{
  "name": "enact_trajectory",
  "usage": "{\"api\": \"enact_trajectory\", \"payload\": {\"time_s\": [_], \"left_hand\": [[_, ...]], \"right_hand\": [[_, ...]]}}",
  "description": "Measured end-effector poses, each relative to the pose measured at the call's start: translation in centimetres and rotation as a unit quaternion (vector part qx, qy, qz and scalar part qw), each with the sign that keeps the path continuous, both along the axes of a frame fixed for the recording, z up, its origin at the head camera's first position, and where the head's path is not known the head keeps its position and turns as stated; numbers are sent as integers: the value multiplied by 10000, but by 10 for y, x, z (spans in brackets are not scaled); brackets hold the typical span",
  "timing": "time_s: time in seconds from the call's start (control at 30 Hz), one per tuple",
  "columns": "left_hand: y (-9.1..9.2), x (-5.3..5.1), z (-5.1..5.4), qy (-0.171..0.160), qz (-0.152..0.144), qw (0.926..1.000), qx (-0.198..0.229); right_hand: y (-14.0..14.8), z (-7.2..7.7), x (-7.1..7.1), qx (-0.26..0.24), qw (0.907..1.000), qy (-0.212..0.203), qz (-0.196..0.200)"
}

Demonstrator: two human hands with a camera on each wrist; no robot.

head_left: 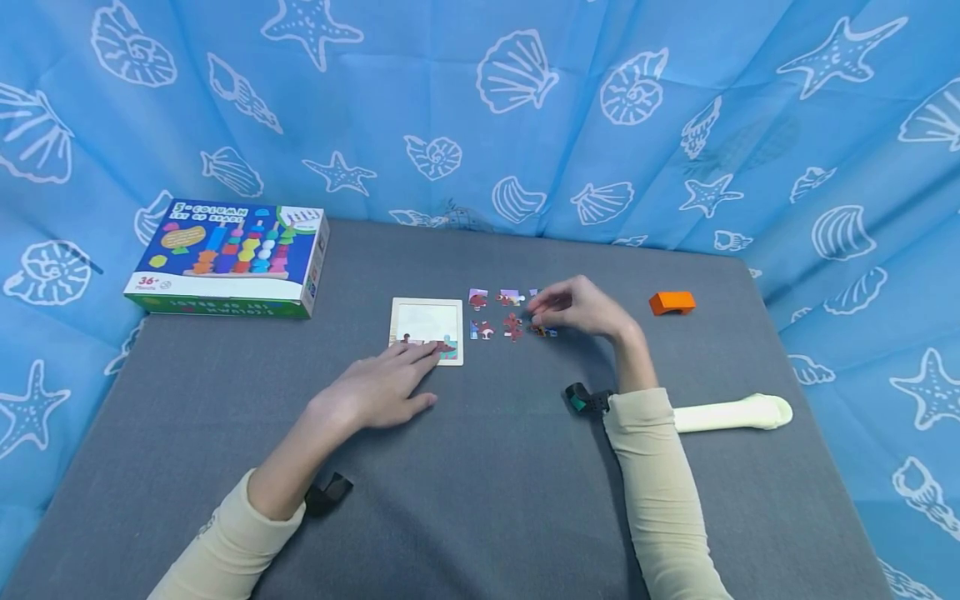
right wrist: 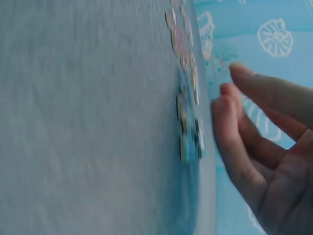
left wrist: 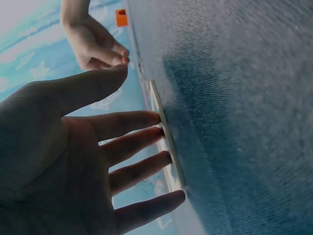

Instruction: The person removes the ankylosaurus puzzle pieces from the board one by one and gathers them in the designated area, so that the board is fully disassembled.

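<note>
A square puzzle tray (head_left: pixel 426 301) lies flat, with joined pieces (head_left: pixel 449 343) along its near side and bare board beyond. The left hand (head_left: pixel 377 388) rests its fingertips on the tray's near part; in the left wrist view this hand (left wrist: pixel 93 152) has straight, spread fingers against the tray edge (left wrist: pixel 168 137). To the right of the tray lie several loose pieces (head_left: pixel 513 326) in two rows. Over their right end hovers the right hand (head_left: pixel 581 307). The right wrist view shows this hand (right wrist: pixel 264 137) with loosely bent fingers, nothing visible between them, beside the pieces (right wrist: pixel 185 120).
A bead-set box (head_left: pixel 225 258) stands at the back left of the grey table (head_left: pixel 480 500). At the right are an orange block (head_left: pixel 672 302) and a pale long object (head_left: pixel 731 414), partly behind the right sleeve. A blue shell-patterned curtain (head_left: pixel 450 100) hangs behind.
</note>
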State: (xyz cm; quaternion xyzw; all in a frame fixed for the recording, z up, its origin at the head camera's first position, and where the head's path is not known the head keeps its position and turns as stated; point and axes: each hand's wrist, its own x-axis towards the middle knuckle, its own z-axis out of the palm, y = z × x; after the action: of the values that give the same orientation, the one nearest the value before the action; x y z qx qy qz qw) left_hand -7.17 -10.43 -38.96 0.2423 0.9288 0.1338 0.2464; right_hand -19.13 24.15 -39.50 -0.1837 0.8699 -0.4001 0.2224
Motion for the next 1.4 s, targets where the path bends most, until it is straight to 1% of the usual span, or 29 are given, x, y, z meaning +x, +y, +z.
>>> {"api": "enact_trajectory", "payload": {"time_s": [0.07,0.2,0.33,0.43,0.57,0.7,0.8,0.97,1.07,1.17,1.27,1.4], "left_hand": [[0,1,1,-79,1,10000,-17],[2,5,5,-212,-34,9998,-33],[4,7,8,-232,-120,9996,-53],[5,9,8,-203,-149,9997,-67],[7,12,7,-108,-178,9998,-4],[10,15,6,-75,-184,9998,66],[12,17,5,-91,-187,9998,42],[15,19,4,-147,-193,9997,-9],[16,19,3,-204,-164,9997,-13],[17,20,3,-282,-122,9995,-30],[17,20,3,-364,-95,9993,-54],[18,19,1,-439,-61,9990,-82]], "right_hand": [[-6,-1,0,-152,9999,13,72],[-20,-5,-1,-284,9994,27,185],[-36,-8,0,-398,9989,-22,257],[-52,-10,1,-527,9977,-122,408],[-77,-9,3,-698,9938,-293,815],[-102,-7,2,-784,9884,-308,1261],[-120,-5,2,-770,9849,-293,1522],[-149,-3,-2,-585,9801,-298,1873],[-162,-2,-5,-319,9791,-276,1989],[-172,-4,-8,31,9803,-301,1951],[-178,-4,-9,364,9820,-397,1812],[-185,-3,-9,543,9824,-523,1709]]}}
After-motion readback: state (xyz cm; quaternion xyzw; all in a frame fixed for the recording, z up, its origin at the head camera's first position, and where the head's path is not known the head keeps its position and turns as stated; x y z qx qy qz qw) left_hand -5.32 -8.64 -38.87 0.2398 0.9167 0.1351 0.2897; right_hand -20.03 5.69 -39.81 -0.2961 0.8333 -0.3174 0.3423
